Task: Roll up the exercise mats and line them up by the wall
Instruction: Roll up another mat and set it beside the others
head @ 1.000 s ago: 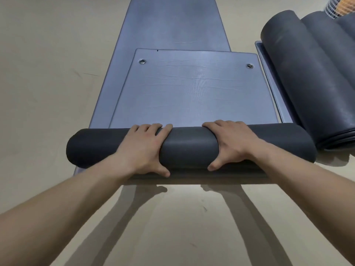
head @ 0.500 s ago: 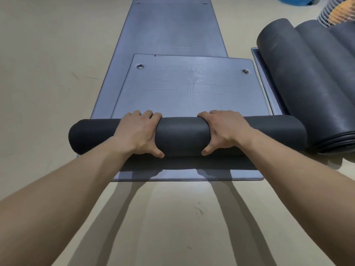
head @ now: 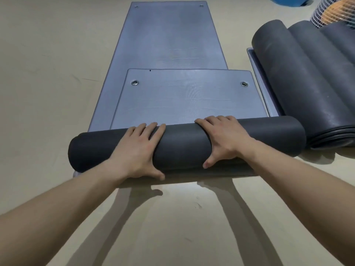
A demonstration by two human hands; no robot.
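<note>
Head view: a grey-blue mat (head: 188, 100) lies on the beige floor (head: 48, 73) in the centre of the frame. Its near end is wound into a thick roll (head: 184, 148) that runs across the middle from left to right. The roll's outer skin is dark charcoal and matte. The unrolled part beyond it is lighter and finely textured, with a raised border and two metal eyelets (head: 134, 82) near its far corners.

The left hand (head: 138, 150) and the right hand (head: 224, 141) sit on the roll, one left of centre and one right of centre. Each has its fingers close together and curved over the top of the roll, with the thumb spread against the near side, so both grip it.

Under this mat a second mat (head: 169, 35) of the same colour lies flat and reaches toward the top of the frame.

At the right edge, several rolled mats (head: 307, 83), dark and thick, lie side by side and touching on another flat mat (head: 258, 77). The nearest of them ends just beside the right end of the roll.

In the upper right corner are a blue object (head: 288, 0) and white mesh (head: 326, 14) over something orange.
</note>
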